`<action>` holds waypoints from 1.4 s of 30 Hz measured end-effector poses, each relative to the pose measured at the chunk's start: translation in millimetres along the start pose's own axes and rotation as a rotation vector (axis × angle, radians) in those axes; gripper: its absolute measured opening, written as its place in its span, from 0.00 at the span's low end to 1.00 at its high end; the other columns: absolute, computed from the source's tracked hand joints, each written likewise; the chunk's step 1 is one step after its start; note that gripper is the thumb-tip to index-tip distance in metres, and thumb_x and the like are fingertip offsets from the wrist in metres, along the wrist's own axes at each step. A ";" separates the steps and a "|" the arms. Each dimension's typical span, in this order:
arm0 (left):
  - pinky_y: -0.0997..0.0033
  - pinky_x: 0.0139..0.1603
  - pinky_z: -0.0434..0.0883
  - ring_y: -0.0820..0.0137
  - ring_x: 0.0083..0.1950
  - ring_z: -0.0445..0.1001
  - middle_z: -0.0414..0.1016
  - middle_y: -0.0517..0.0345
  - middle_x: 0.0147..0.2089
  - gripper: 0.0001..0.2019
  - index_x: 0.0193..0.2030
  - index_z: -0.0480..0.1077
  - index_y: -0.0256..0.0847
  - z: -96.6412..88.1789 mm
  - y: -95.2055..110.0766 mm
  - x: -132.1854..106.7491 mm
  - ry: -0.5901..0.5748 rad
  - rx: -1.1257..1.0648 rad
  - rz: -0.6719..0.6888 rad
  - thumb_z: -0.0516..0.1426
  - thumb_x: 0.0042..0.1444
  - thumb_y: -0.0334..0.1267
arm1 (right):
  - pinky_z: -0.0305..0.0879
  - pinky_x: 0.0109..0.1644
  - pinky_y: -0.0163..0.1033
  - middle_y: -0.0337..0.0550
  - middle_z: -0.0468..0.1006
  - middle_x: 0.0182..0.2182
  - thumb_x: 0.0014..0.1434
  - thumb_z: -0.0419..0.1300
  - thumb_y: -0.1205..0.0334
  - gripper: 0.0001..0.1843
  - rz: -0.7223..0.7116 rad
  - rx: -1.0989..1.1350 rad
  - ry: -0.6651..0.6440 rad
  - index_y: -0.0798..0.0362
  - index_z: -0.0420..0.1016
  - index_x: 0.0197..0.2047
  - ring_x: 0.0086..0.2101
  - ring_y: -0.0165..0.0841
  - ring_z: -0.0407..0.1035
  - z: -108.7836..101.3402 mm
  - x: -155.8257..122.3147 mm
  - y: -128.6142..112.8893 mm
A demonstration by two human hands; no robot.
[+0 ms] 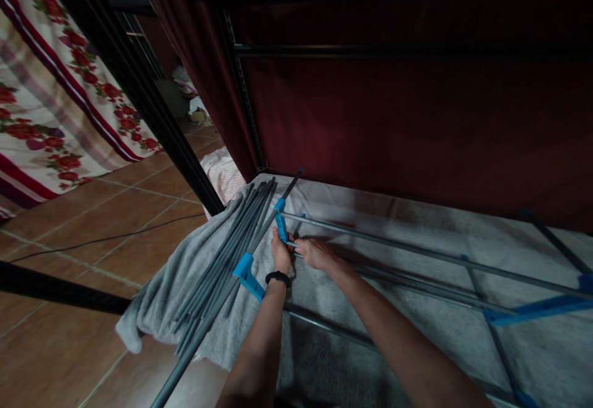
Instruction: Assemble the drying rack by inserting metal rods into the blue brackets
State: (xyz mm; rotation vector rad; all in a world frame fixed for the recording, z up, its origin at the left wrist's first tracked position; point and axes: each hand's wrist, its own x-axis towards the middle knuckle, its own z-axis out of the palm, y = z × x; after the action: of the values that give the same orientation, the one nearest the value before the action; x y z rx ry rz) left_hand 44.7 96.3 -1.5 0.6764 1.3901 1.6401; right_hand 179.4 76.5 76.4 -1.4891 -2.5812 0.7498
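My left hand [280, 253], with a black band at the wrist, is closed round the lower end of a blue plastic connector [280, 221]. Beside it, my right hand [314, 252] grips a thin grey metal tube [293, 244] near its end, and that end meets the connector's lower part. Whether the tube sits inside the connector is hidden by my fingers. Another long tube [370, 233] runs rightward from the connector's top. A second blue connector [248, 275] sits nearer on the slanting grey pole [204, 328].
Several loose grey tubes [227, 253] lie bundled on the grey blanket [152, 303] to the left. At right is another blue connector piece [532, 310]. A black metal post [152, 112], dark red curtain [393, 130] and cable [115, 235] on the tiled floor surround the spot.
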 end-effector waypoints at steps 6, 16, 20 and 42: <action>0.68 0.23 0.57 0.72 0.19 0.59 0.63 0.60 0.18 0.36 0.22 0.69 0.43 0.6 -4.3 1.9 0.007 -0.010 0.006 0.46 0.62 0.74 | 0.68 0.54 0.36 0.50 0.83 0.55 0.75 0.49 0.56 0.21 -0.004 0.017 -0.001 0.48 0.74 0.64 0.55 0.38 0.77 0.1 1.1 2.7; 0.70 0.23 0.58 0.74 0.18 0.60 0.62 0.60 0.17 0.36 0.21 0.68 0.42 3.6 6.1 -5.2 0.017 -0.013 0.006 0.48 0.63 0.72 | 0.66 0.50 0.37 0.50 0.84 0.53 0.74 0.49 0.56 0.19 0.016 0.026 -0.026 0.47 0.75 0.61 0.52 0.39 0.78 -2.5 0.8 2.0; 0.70 0.23 0.58 0.75 0.19 0.59 0.62 0.61 0.18 0.35 0.21 0.67 0.42 4.3 9.4 -8.3 0.012 -0.023 -0.003 0.47 0.63 0.71 | 0.66 0.50 0.37 0.49 0.84 0.52 0.74 0.49 0.56 0.19 0.009 0.032 -0.021 0.47 0.75 0.60 0.51 0.40 0.78 -0.6 2.0 3.0; 0.71 0.24 0.62 0.72 0.22 0.62 0.66 0.60 0.21 0.28 0.27 0.66 0.43 4.3 14.4 -6.0 0.031 0.108 0.035 0.43 0.72 0.57 | 0.68 0.60 0.45 0.50 0.80 0.57 0.73 0.54 0.53 0.21 0.054 -0.040 0.147 0.49 0.71 0.65 0.56 0.41 0.74 2.0 -15.4 -8.1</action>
State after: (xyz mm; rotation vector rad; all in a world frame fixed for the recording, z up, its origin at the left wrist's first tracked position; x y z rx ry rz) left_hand 47.3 93.1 14.1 0.7438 1.5048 1.6176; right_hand 180.5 59.6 81.0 -1.5673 -2.4711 0.5733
